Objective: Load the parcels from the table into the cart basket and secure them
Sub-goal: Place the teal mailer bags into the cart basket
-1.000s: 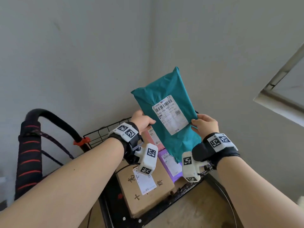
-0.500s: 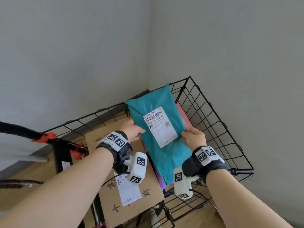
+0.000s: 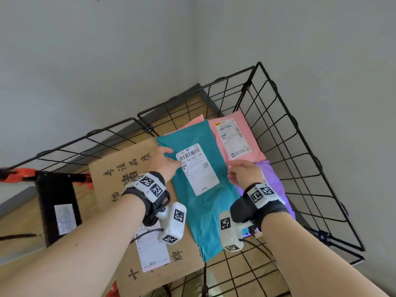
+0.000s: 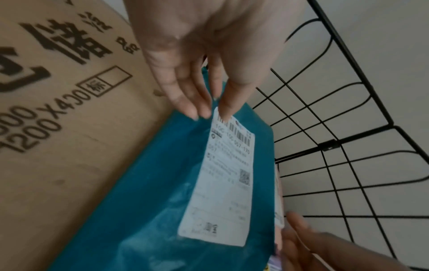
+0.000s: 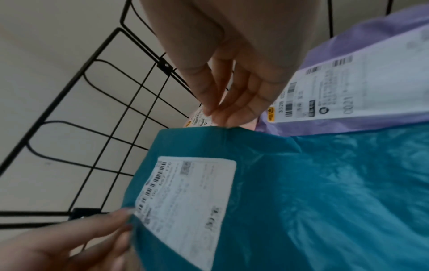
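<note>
A teal mailer parcel (image 3: 205, 211) (image 4: 150, 201) (image 5: 301, 183) with a white label lies in the black wire cart basket (image 3: 258, 64). It rests across a big cardboard box (image 3: 120, 168) (image 4: 69, 128), a pink parcel (image 3: 255, 151) and a purple parcel (image 3: 276, 181) (image 5: 371, 27). My left hand (image 3: 171, 159) (image 4: 209, 111) pinches the teal parcel's left edge at the label's corner. My right hand (image 3: 232, 172) (image 5: 218, 115) holds its right edge with thumb and fingertips together.
The basket stands in a corner between two grey walls, on a wooden floor. Its wire sides rise close around the parcels at the back and right. A black cart post (image 3: 57, 206) with an orange clamp (image 3: 23, 172) stands to the left.
Both hands brought the teal parcel down from in front of the wall into the basket and laid it flat on the other parcels. My view tilted down.
</note>
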A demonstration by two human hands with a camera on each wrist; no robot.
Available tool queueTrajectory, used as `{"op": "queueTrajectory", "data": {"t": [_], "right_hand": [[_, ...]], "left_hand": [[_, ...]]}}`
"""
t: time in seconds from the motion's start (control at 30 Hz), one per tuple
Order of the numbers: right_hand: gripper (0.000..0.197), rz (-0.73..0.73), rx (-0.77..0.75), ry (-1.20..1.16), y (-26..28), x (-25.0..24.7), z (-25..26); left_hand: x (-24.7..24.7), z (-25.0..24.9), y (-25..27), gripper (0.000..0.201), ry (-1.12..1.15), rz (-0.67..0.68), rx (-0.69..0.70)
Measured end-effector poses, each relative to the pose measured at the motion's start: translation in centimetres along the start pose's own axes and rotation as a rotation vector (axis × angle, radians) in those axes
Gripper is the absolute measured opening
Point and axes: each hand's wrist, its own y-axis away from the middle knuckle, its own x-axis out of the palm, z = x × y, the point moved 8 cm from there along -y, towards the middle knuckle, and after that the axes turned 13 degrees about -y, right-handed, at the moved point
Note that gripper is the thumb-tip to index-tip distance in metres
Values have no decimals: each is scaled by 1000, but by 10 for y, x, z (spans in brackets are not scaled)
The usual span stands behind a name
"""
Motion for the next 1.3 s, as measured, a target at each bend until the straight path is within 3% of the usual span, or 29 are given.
{"op": "queueTrajectory", "data": {"t": [0.1,0.2,0.4,0.6,0.77,1.0,1.13,1.3], "right_hand": [[26,166,109,-61,1,26,-2],[15,306,216,3,6,49,-20],[39,281,182,89,-9,62,-31],[43,297,199,92,0,66,-26],[33,222,180,34,22,46,-17],[24,152,95,-59,93,31,12],[35,160,61,-98,156,25,20],[25,78,-81,-203,251,12,17]], "left_hand": [[27,-7,-2,40,91,180,-36],[45,-5,-7,50,89,253,-75],[58,7,-14,61,39,311,-119],[46,7,-7,55,61,277,-77],[23,8,7,46,61,287,-42],[-11,-3,59,29,37,318,88],[-35,-9,108,24,34,350,196],[-68,-10,179,19,49,364,374]]}}
